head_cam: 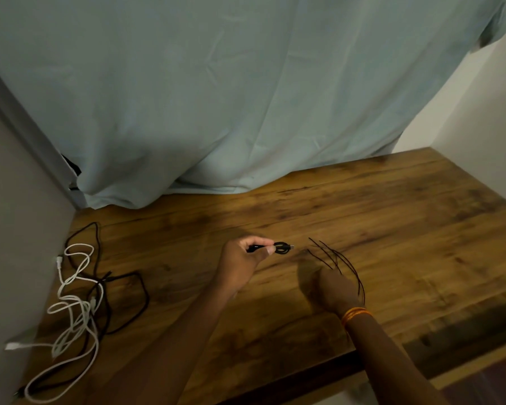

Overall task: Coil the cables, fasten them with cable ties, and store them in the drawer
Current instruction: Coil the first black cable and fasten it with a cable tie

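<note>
Right hand [332, 290] grips ties [335, 256]; left hand [243, 258] pinches cable [282, 248].

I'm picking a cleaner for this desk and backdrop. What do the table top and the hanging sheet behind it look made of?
Table top: wood or wood-look laminate, brown with dark grain streaks and a low sheen; which one is unclear. Hanging sheet: thin woven cloth, pale blue-green, matte, going by its soft folds and creases.

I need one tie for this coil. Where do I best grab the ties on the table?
Pinch one of the cable ties by a far tip, from above: tips fan apart there, while near ends bunch beside the right hand. The left hand holds the coiled cable.
</note>
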